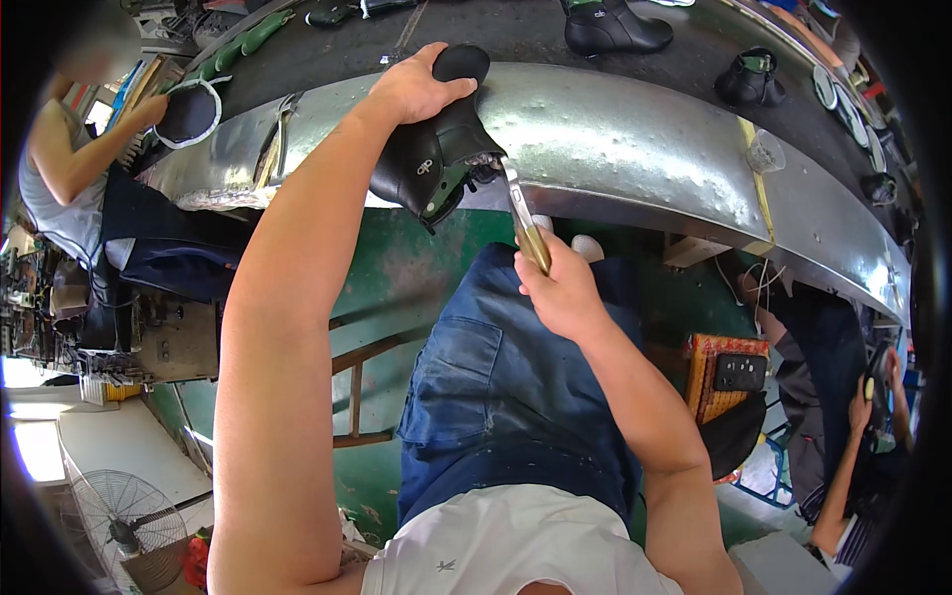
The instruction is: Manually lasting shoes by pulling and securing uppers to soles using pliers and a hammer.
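Observation:
My left hand (421, 87) is closed around a black ankle boot (421, 164), holding it tilted over the edge of the metal-faced bench. The boot's opening faces down and right, and a bit of green shows inside it. Wrapped in the fingers of my right hand (563, 288) is a pliers-like tool (518, 198) with a silver head and brass-coloured handle. Its tip meets the boot's opening; whether it grips anything there is hidden.
On the dark work surface (535, 40) stand another black boot (620, 32), a small black shoe (751, 79) and green shoe forms (243, 40). A co-worker (69, 169) sits left, another person's hand (861, 409) shows at right. A wooden stool (357, 397) and a fan (124, 526) stand nearby.

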The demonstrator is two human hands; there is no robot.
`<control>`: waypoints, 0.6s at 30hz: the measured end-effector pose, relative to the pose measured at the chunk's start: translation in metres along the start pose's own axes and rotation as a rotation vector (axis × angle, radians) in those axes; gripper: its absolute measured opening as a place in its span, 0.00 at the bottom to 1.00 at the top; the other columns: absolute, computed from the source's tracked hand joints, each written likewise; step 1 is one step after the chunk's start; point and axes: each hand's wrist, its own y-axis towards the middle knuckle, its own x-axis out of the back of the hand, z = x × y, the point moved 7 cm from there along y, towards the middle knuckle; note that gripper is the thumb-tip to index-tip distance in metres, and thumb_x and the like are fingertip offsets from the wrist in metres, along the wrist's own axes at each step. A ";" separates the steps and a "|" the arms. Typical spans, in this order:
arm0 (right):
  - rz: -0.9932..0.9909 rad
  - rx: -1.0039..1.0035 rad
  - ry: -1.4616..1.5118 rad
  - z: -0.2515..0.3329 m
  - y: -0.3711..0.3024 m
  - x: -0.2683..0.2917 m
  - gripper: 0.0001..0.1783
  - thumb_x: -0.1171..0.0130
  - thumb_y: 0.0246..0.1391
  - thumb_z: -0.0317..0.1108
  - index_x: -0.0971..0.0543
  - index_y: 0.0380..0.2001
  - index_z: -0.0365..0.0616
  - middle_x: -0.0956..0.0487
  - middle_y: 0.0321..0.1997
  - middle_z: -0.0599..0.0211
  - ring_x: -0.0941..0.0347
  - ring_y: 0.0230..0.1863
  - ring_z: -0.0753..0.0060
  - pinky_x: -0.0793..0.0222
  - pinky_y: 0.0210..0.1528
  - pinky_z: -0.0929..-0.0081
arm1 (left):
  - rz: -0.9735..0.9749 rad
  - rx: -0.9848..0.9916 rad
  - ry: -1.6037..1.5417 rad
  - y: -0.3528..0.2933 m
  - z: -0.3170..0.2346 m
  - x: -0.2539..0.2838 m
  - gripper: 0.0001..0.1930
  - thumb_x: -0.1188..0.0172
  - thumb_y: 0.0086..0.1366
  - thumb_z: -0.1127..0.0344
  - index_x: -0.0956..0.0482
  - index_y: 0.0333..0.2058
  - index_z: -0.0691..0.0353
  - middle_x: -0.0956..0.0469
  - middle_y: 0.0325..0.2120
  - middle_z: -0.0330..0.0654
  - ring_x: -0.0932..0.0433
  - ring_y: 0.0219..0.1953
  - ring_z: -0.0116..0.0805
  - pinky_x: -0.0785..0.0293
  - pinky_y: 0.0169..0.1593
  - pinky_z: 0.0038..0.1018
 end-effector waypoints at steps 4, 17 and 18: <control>0.046 -0.045 0.133 0.007 0.002 -0.008 0.12 0.46 0.70 0.40 0.25 0.43 0.40 0.26 0.28 0.67 0.30 0.28 0.78 0.32 0.30 0.72 | -0.017 0.013 0.045 -0.002 -0.006 0.001 0.47 0.37 0.62 0.36 0.41 0.74 0.51 0.25 0.64 0.52 0.26 0.66 0.50 0.32 0.68 0.38; 0.072 -0.159 -0.015 0.010 -0.085 0.007 0.11 0.46 0.66 0.34 0.24 0.45 0.39 0.20 0.33 0.64 0.23 0.35 0.69 0.27 0.41 0.70 | 0.069 0.049 0.154 -0.023 -0.030 0.001 0.46 0.40 0.64 0.36 0.44 0.76 0.45 0.28 0.68 0.43 0.31 0.70 0.44 0.32 0.69 0.40; 0.115 -0.172 -0.072 0.013 -0.092 0.009 0.11 0.46 0.67 0.34 0.23 0.45 0.39 0.21 0.33 0.65 0.23 0.34 0.70 0.27 0.41 0.70 | 0.074 0.055 0.137 -0.021 -0.028 0.000 0.46 0.40 0.64 0.36 0.43 0.75 0.45 0.28 0.68 0.44 0.31 0.70 0.44 0.32 0.69 0.40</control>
